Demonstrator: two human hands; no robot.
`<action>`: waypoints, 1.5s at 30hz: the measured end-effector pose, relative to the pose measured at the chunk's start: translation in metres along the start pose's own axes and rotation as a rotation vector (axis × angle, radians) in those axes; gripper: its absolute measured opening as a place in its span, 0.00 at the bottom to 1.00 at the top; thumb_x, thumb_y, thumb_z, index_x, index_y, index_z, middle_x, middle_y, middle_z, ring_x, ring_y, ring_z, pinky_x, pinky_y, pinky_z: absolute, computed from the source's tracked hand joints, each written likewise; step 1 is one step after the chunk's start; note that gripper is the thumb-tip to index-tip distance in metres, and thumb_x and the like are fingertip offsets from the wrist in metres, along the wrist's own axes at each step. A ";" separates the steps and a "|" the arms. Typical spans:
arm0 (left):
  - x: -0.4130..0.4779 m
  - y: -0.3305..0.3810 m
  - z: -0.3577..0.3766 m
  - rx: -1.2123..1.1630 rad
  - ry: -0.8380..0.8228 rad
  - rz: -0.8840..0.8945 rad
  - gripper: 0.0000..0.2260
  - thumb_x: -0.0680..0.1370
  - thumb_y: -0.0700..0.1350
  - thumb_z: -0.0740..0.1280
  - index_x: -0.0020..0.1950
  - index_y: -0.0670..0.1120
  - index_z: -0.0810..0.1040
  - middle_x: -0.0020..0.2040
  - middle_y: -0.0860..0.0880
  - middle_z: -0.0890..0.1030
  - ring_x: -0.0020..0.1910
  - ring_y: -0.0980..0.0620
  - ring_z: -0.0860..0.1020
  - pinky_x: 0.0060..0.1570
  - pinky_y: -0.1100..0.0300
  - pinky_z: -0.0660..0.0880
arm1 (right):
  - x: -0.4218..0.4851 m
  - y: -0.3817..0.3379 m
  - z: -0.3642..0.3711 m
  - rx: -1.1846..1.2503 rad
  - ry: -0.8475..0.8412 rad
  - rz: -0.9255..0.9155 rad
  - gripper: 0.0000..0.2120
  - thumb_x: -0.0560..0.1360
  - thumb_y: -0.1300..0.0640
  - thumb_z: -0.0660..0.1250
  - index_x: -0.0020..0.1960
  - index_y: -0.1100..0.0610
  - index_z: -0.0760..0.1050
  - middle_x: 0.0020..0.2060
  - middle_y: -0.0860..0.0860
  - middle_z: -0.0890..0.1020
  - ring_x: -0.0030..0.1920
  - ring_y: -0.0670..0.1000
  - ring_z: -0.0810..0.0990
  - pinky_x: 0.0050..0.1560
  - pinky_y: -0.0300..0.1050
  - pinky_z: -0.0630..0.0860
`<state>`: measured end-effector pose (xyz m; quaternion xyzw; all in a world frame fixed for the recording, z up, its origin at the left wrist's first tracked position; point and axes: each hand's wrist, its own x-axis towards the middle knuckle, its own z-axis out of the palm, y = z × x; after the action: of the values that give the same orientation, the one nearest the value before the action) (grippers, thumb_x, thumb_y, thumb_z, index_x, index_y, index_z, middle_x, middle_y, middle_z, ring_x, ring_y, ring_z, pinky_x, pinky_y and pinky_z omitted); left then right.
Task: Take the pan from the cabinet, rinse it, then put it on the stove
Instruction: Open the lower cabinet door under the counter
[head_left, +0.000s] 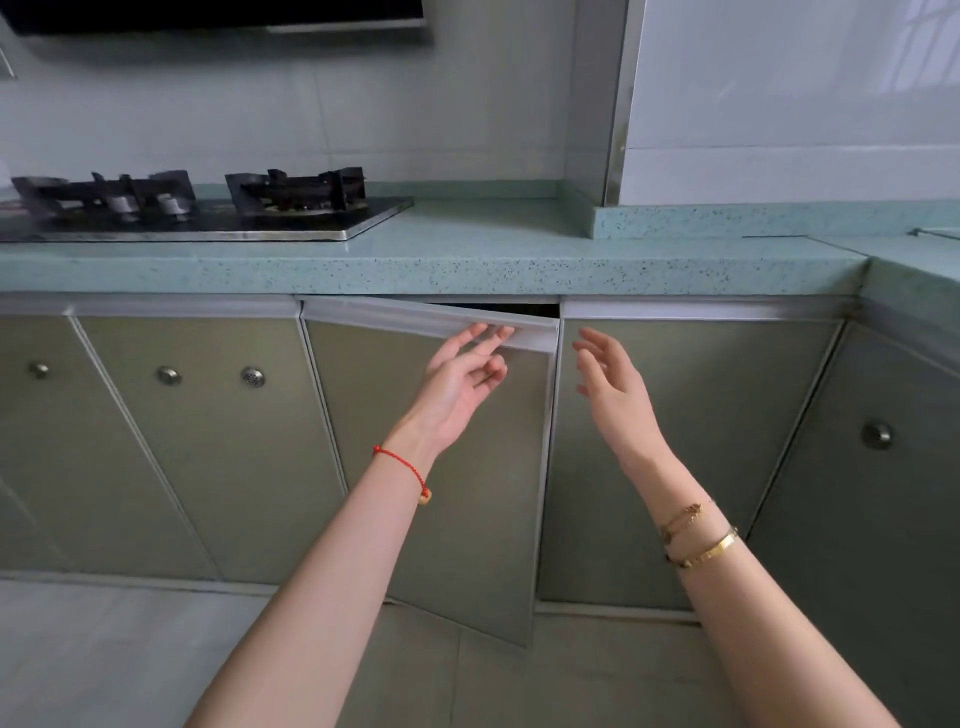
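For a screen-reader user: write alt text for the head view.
A person's left hand touches the top rail of an ajar cabinet door under a green countertop, while the right hand hovers open beside it. A gas stove sits at upper left.

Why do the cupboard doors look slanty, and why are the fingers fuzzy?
Head view: the wide-angle lens bends straight lines, so the doors lean outward and the counter edge bows. Head view: the left hand's fingers on the open door's rail look smeared, probably motion blur. Head view: soft window glare sits on the wall at top right.
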<state>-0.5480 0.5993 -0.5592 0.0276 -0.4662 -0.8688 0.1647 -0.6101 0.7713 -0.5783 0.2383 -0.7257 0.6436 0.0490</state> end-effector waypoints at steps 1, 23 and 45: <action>-0.002 0.000 0.001 -0.015 -0.017 -0.015 0.14 0.78 0.33 0.67 0.61 0.44 0.71 0.58 0.43 0.82 0.33 0.55 0.74 0.48 0.59 0.76 | 0.003 -0.003 0.001 -0.004 -0.008 -0.030 0.17 0.82 0.53 0.59 0.71 0.47 0.70 0.64 0.46 0.78 0.64 0.46 0.76 0.69 0.56 0.72; -0.131 -0.005 -0.018 0.813 0.211 0.538 0.15 0.74 0.40 0.73 0.60 0.48 0.80 0.57 0.51 0.81 0.54 0.53 0.80 0.56 0.59 0.77 | -0.077 -0.054 0.054 0.019 -0.059 -0.426 0.07 0.79 0.60 0.67 0.55 0.56 0.82 0.37 0.41 0.79 0.37 0.42 0.78 0.42 0.31 0.71; -0.219 0.051 -0.122 0.753 0.934 0.910 0.11 0.75 0.34 0.71 0.56 0.44 0.83 0.53 0.48 0.85 0.51 0.53 0.84 0.57 0.56 0.79 | -0.119 -0.112 0.230 -0.196 -0.392 -0.859 0.10 0.77 0.49 0.67 0.55 0.53 0.79 0.56 0.51 0.77 0.58 0.55 0.73 0.60 0.53 0.71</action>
<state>-0.3028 0.5439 -0.6091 0.2523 -0.5787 -0.3948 0.6675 -0.4054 0.5783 -0.5591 0.6275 -0.6145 0.4366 0.1952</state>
